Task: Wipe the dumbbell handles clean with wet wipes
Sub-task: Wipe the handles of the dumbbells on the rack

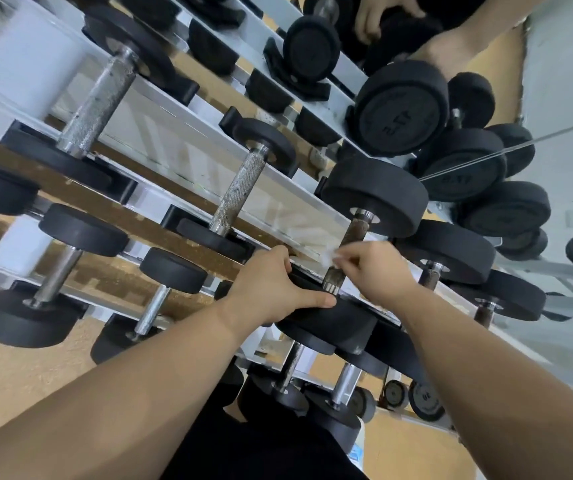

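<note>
A black dumbbell lies on the rack in front of me, its rusty knurled handle (350, 242) running from the far head (375, 195) to the near head (326, 323). My left hand (271, 289) grips the near head, thumb along its rim. My right hand (375, 268) pinches a white wet wipe (328, 256) against the lower part of the handle. The wipe is blurred and mostly hidden by my fingers.
More dumbbells fill the grey rack (208, 168): knurled steel handles to the left (240, 192) (99, 98), smaller ones on the tier below (60, 271). A mirror behind shows the reflected hands (382, 19). Tan floor lies under the rack.
</note>
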`<state>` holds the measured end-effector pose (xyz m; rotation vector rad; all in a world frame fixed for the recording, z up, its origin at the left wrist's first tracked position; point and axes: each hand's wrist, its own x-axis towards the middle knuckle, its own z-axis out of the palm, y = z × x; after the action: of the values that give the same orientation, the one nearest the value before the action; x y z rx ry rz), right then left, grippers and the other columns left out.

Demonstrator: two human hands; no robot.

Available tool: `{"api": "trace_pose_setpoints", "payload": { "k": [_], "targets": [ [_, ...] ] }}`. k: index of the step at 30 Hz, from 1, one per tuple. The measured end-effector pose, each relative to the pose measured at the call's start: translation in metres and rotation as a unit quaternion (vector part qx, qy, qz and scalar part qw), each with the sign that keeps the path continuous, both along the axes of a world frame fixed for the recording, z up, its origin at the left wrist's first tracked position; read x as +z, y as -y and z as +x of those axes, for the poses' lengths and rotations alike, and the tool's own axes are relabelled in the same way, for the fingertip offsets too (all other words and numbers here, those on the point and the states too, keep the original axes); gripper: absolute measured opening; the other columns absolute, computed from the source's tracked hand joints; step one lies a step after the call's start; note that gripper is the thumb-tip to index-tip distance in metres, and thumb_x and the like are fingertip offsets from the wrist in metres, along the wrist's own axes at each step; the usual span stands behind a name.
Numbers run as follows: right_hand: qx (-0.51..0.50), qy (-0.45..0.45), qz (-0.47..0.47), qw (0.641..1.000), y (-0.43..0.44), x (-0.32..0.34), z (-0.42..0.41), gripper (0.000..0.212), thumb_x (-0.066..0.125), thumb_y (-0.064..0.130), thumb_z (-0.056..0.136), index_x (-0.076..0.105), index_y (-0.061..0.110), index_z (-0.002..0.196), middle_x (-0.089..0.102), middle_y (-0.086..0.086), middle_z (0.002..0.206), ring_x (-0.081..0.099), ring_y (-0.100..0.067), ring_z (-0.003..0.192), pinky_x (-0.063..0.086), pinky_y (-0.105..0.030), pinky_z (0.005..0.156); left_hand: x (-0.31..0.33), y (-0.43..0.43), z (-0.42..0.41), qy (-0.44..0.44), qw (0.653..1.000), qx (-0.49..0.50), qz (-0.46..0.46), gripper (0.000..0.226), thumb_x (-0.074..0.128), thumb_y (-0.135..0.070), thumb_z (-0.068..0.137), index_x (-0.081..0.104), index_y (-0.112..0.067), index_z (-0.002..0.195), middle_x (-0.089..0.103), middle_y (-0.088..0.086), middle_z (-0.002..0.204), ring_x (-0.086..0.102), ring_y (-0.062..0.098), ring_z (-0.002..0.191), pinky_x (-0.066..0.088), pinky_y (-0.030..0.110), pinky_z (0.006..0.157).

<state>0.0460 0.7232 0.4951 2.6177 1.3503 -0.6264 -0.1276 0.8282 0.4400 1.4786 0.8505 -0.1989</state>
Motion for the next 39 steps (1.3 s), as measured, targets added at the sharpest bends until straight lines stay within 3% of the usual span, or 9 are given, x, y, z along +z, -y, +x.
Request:
{"api": "trace_pose_setpoints", "payload": {
  "k": [2, 6, 9, 13, 17, 23, 28, 34, 39],
  "targets": [
    [0.020, -0.055, -0.010, 0.998, 0.008, 0.004, -0.003, 0.015, 0.066, 0.032, 0.095, 0.078, 0.028, 0.102, 0.077, 0.008, 0.093, 0.069, -0.015, 0.087, 0.054, -0.032, 0.075, 0.001, 0.001, -0.001, 0.001, 1.000, 0.000, 0.001, 0.076, 0.094, -0.065, 0.043, 0.050, -0.022, 0.087, 0.055, -0.003, 0.096, 0.064, 0.018, 0.082, 0.062, 0.044, 0.057],
    [0.064, 0.109, -0.029, 0.992, -0.016, 0.001, 0.017, 0.026, 0.053, 0.039, 0.098, 0.072, 0.024, 0.087, 0.071, 0.002, 0.078, 0.066, -0.028, 0.077, 0.055, -0.038, 0.065, 0.001, 0.000, -0.002, -0.001, 1.000, -0.007, 0.024, 0.077, 0.092, -0.069, 0.042, 0.048, -0.024, 0.087, 0.055, -0.004, 0.095, 0.062, 0.015, 0.082, 0.062, 0.042, 0.061],
    [0.002, 0.150, 0.014, 0.989, -0.030, 0.001, 0.022, 0.025, 0.052, 0.035, 0.100, 0.075, 0.026, 0.098, 0.073, -0.003, 0.082, 0.067, -0.033, 0.081, 0.055, -0.038, 0.068, 0.001, 0.000, -0.003, 0.006, 1.000, -0.001, 0.023, 0.075, 0.093, -0.066, 0.045, 0.049, -0.022, 0.087, 0.057, -0.004, 0.091, 0.063, 0.015, 0.079, 0.061, 0.040, 0.062],
    [-0.003, 0.034, 0.017, 0.999, -0.001, -0.007, 0.003, 0.018, 0.061, 0.032, 0.096, 0.077, 0.026, 0.097, 0.075, 0.001, 0.094, 0.068, -0.026, 0.087, 0.055, -0.037, 0.073, 0.002, 0.001, -0.003, -0.003, 0.997, -0.027, 0.072, 0.073, 0.088, -0.071, 0.051, 0.050, -0.022, 0.090, 0.058, -0.006, 0.095, 0.057, 0.009, 0.083, 0.054, 0.031, 0.072],
    [-0.010, -0.096, 0.061, 0.993, 0.024, -0.007, 0.004, 0.017, 0.069, 0.027, 0.093, 0.077, 0.030, 0.108, 0.073, 0.004, 0.092, 0.067, -0.017, 0.086, 0.054, -0.039, 0.077, 0.006, 0.007, -0.004, -0.018, 0.995, -0.029, 0.092, 0.073, 0.085, -0.073, 0.054, 0.054, -0.023, 0.098, 0.054, -0.007, 0.104, 0.056, 0.014, 0.097, 0.053, 0.035, 0.086],
    [-0.085, -0.061, 0.190, 0.976, 0.014, -0.018, 0.015, 0.010, 0.070, 0.022, 0.092, 0.078, 0.017, 0.095, 0.075, 0.002, 0.090, 0.067, -0.017, 0.083, 0.054, -0.037, 0.077, 0.026, 0.036, 0.018, 0.078, 0.979, 0.088, 0.167, 0.046, 0.053, -0.066, 0.073, 0.055, -0.024, 0.091, 0.056, -0.006, 0.095, 0.051, 0.019, 0.098, 0.045, 0.035, 0.087],
    [-0.190, -0.097, 0.259, 0.942, 0.018, -0.024, 0.032, 0.012, 0.065, 0.019, 0.093, 0.072, 0.018, 0.102, 0.071, 0.004, 0.091, 0.062, -0.014, 0.084, 0.049, -0.030, 0.077, 0.038, 0.069, 0.052, 0.097, 0.970, 0.026, 0.222, 0.017, 0.048, -0.038, 0.092, 0.047, -0.023, 0.085, 0.052, -0.005, 0.089, 0.047, 0.020, 0.088, 0.044, 0.043, 0.079],
    [-0.098, -0.246, 0.225, 0.938, 0.059, -0.031, 0.015, 0.014, 0.066, 0.012, 0.087, 0.068, 0.026, 0.089, 0.063, 0.020, 0.078, 0.057, -0.003, 0.077, 0.047, -0.025, 0.072, 0.026, 0.084, 0.057, 0.101, 0.934, 0.024, 0.341, 0.020, 0.042, -0.040, 0.090, 0.047, -0.023, 0.080, 0.052, -0.005, 0.081, 0.049, 0.022, 0.080, 0.044, 0.044, 0.072],
    [-0.218, -0.171, 0.315, 0.908, 0.038, -0.039, 0.038, 0.016, 0.063, 0.015, 0.091, 0.069, 0.021, 0.105, 0.068, 0.005, 0.090, 0.060, -0.015, 0.079, 0.050, -0.029, 0.076, 0.029, 0.086, 0.060, 0.044, 0.928, 0.014, 0.370, 0.025, 0.047, -0.044, 0.091, 0.047, -0.021, 0.079, 0.046, -0.008, 0.076, 0.044, 0.019, 0.079, 0.039, 0.039, 0.071]
  ]
}}
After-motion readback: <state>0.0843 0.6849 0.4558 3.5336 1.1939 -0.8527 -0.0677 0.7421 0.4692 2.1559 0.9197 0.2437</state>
